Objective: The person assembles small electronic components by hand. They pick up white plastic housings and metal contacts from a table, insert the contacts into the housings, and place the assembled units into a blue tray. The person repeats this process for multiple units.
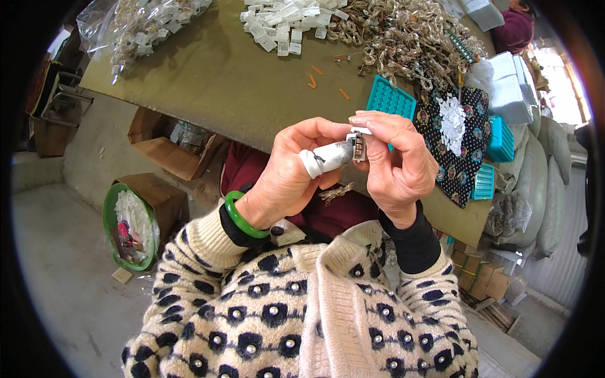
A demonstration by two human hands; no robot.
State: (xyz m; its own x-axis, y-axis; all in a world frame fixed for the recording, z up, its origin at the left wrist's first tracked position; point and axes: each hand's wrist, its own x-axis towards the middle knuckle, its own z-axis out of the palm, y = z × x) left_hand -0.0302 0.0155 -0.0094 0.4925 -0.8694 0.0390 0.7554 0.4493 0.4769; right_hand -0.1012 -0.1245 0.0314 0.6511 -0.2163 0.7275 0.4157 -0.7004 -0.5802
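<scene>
In front of my chest, over the near edge of the table, both hands hold a small white plastic casing with metal parts showing inside. My left hand pinches it from the left. Its thumb wears a white, grey-smudged finger cot, and a green bangle circles the wrist. My right hand is closed on the casing's upper right side, thumb and fingers pressed together around a flat white part at its top. The fingers partly hide the casing.
White casings and a tangle of clear cords lie across the table. Teal trays border a patterned cloth bearing small white pieces. Floor left: a cardboard box and green tub. Another person is at far right.
</scene>
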